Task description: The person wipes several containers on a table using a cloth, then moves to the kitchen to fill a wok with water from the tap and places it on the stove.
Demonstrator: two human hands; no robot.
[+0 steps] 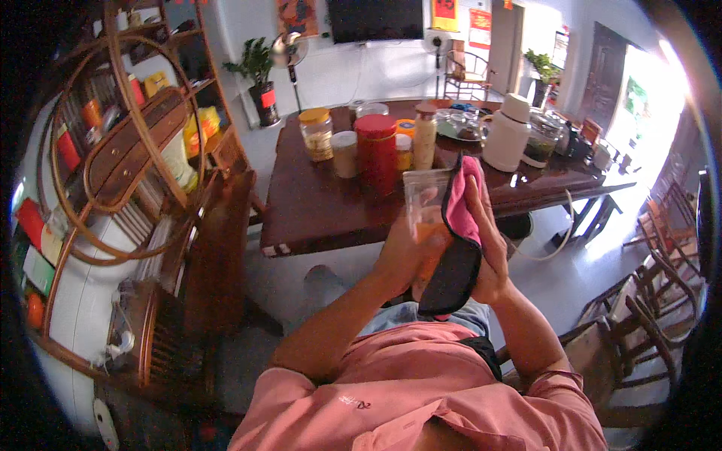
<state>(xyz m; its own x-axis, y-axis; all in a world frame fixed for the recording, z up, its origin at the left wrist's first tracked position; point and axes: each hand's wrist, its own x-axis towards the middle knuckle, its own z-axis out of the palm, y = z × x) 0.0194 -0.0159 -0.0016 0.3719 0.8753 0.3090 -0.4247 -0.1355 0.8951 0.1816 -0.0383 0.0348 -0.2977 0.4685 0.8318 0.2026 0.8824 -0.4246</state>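
My left hand (pixel 403 256) is wrapped around a clear container (pixel 414 197) with something orange in its lower part. The container is tilted, and my fingers show through its wall. A pink cloth with a dark border and a dark grey side (pixel 454 276) hangs against the container's right side. My right hand (pixel 492 253) presses flat on the pink face of this cloth, fingers pointing up and away from me. Both hands are above my lap, just before the near edge of a dark wooden table (pixel 316 220).
On the table stand a red canister (pixel 377 149), a yellow-lidded jar (pixel 316 135), a tall jar (pixel 425 135), a white thermos jug (pixel 506 135) and a glass teapot (pixel 542 141). A wooden shelf unit (pixel 194 186) rises at left. Wooden chairs (pixel 643 315) stand at right.
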